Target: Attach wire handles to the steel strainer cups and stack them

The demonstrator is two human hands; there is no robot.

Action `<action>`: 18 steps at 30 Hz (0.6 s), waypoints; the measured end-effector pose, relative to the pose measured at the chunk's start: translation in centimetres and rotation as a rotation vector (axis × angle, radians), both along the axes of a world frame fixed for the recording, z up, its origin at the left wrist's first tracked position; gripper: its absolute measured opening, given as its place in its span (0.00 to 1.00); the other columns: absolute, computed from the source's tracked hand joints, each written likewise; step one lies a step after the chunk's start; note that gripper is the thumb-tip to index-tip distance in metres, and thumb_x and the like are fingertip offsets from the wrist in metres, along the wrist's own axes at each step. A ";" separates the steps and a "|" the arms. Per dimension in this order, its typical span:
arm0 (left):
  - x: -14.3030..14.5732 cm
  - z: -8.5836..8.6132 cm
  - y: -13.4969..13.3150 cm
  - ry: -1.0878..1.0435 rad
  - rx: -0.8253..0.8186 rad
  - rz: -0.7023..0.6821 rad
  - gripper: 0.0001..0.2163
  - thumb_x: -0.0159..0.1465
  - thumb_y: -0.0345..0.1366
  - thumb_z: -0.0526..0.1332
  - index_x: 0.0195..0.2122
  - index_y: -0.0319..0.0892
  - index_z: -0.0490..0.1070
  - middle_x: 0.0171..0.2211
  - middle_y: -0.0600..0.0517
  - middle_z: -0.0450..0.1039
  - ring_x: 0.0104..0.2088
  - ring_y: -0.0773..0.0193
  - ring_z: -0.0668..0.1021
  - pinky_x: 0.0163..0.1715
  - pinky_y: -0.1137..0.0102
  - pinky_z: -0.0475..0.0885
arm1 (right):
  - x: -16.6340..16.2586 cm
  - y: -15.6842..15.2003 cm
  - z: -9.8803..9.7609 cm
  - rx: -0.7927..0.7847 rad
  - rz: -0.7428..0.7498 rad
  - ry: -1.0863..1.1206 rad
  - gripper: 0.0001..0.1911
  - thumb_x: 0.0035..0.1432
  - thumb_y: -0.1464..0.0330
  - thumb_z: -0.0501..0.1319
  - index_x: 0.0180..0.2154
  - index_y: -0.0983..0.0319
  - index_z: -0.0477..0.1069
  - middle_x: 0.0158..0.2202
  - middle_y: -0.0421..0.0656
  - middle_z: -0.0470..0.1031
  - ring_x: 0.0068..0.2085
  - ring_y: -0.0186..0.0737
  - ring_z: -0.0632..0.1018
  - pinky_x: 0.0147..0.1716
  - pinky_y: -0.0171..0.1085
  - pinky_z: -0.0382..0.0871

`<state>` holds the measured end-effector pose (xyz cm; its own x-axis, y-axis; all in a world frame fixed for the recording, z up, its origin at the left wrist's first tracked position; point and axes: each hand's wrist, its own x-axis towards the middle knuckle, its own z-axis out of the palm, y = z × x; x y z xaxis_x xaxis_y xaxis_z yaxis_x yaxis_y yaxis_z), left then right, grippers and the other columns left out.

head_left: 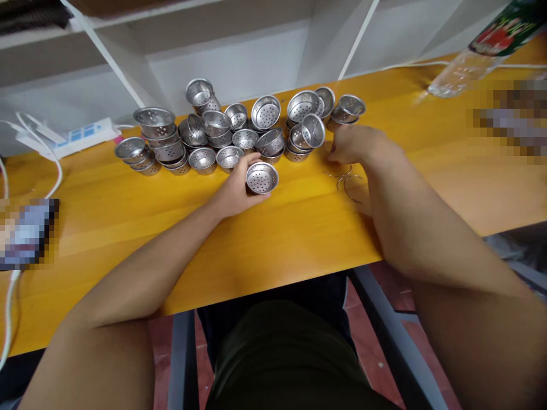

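My left hand [237, 191] is closed around a small perforated metal filter basket [262, 179], its open top facing up toward me. Behind it, several similar metal baskets [217, 128] stand in rows and stacks, some tipped over. At the right end of that group is my right hand [356, 145], its fingertips down near thin curved wire rings [351, 187] on the table. The fingers are bent and look pinched together; part of a ring shows beside them, but what they grip is not clear.
Yellow wooden table [282, 245] with a white shelf behind it. A power strip [83, 136] with white cables lies at the left, a phone [29, 233] nearer to me. A clear plastic bottle [474, 62] is at the back right, beside a blurred-out item.
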<state>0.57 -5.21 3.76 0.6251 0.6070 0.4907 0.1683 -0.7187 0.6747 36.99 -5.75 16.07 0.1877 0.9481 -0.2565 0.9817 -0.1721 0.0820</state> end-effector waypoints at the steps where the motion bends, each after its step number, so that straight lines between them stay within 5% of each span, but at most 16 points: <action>1: 0.0 -0.3 0.2 -0.010 0.010 0.003 0.53 0.72 0.52 0.85 0.89 0.51 0.56 0.84 0.34 0.74 0.86 0.32 0.80 0.89 0.39 0.76 | -0.4 -0.1 0.3 -0.026 0.010 -0.026 0.21 0.79 0.70 0.73 0.67 0.71 0.85 0.65 0.74 0.91 0.65 0.76 0.92 0.54 0.53 0.81; 8: -0.2 -1.3 1.0 -0.037 0.050 0.058 0.55 0.72 0.53 0.85 0.90 0.53 0.53 0.86 0.33 0.71 0.87 0.31 0.79 0.89 0.37 0.77 | -1.3 -0.5 0.6 -0.024 0.043 -0.018 0.23 0.80 0.70 0.75 0.69 0.74 0.88 0.69 0.76 0.90 0.71 0.80 0.90 0.63 0.58 0.86; 18: 0.1 -0.5 0.4 -0.047 0.084 0.067 0.51 0.72 0.49 0.84 0.88 0.52 0.55 0.83 0.35 0.75 0.84 0.34 0.82 0.87 0.40 0.80 | -0.2 -0.5 -0.5 -0.012 0.048 0.000 0.21 0.88 0.64 0.70 0.62 0.78 0.90 0.61 0.78 0.92 0.64 0.68 0.92 0.46 0.51 0.68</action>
<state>0.67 -4.77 3.21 0.5596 0.6021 0.5694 0.1878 -0.7614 0.6205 36.78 -6.22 15.56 0.1417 0.9529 -0.2681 0.9888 -0.1233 0.0841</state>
